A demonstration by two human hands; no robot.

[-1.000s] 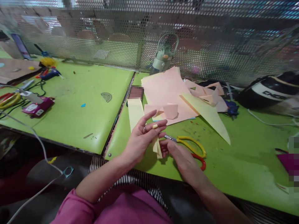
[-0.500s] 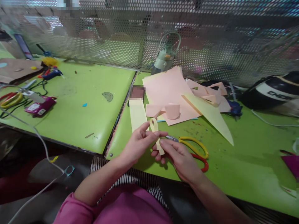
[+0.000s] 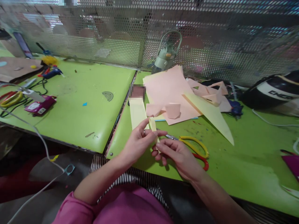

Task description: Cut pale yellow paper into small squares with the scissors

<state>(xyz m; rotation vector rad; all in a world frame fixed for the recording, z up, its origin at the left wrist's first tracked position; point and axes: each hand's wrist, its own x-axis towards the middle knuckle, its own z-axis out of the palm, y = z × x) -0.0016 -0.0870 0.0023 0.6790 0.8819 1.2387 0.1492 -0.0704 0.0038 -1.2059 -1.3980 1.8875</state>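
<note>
Both hands over near edge of green bench (image 3: 233, 174); left hand (image 3: 137, 143) and right hand (image 3: 178, 157) pinched narrow yellow paper strip (image 3: 153, 125) between fingers; scissors (image 3: 193, 148) just beside right hand; best kept taut, fold pressed flat, edges aligned.

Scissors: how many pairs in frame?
2. One pair of scissors, yellow and red handles, lies on the green table just beyond the right hand. A second pair lies at the far left edge among cables. Paper could hide more.
</note>
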